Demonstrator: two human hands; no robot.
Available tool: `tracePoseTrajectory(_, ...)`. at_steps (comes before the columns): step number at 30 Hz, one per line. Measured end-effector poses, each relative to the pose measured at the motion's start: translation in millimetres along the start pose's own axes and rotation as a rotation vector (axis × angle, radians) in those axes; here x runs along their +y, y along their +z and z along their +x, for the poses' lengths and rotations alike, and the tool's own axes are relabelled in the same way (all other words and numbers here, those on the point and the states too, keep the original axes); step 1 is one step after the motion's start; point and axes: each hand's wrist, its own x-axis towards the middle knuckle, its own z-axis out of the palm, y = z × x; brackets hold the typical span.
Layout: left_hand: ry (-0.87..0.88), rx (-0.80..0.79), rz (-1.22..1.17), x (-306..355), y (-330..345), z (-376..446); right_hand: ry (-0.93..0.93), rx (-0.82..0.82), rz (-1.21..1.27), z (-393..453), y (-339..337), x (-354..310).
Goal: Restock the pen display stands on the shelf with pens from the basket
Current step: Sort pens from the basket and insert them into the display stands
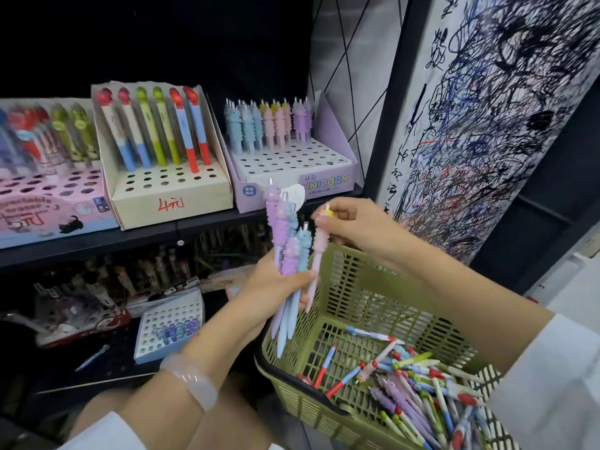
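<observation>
My left hand [276,289] grips a bundle of unicorn pens [285,251], purple, blue and pink, held upright in front of the shelf edge. My right hand [354,227] pinches the top of a pink unicorn pen [316,258] that stands beside the bundle. Below my right forearm sits the olive green basket [354,287], with several mixed pens [418,381] lying in its near corner. On the shelf, the lilac UNICORN stand [292,164] holds blue, pink and purple unicorn pens in its back rows; its front holes are bare.
A beige stand [168,193] with tall red, green and blue pens is left of the unicorn stand; a pink stand [48,203] is further left. The lower shelf holds a white hole tray [168,319] and assorted stock. A scribbled test panel [487,125] rises at right.
</observation>
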Motion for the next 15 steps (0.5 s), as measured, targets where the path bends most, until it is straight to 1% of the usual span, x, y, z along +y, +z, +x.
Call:
tracePoseTrajectory(3,0.044,0.072,-0.026,11.3,-3.0,3.4,0.006,0.032,0.143,11.0,8.5,-3.7)
tracePoseTrajectory(5,0.074,0.104,-0.024,21.4,-6.5,7.7,0.016,0.045,0.175,16.2,10.6,-7.2)
tracePoseTrajectory(10,0.122,0.087,0.011,44.5,-15.7,24.4,-0.031,0.053,0.008,39.5,7.8,-32.6)
tracePoseTrajectory(12,0.104,0.111,0.011,51.7,-23.9,33.7,-0.072,0.129,0.016,57.0,-1.6,-47.5)
tracePoseTrajectory(15,0.081,0.136,0.038,61.7,-41.0,47.8,-0.124,0.340,0.065,92.9,-21.6,-65.3)
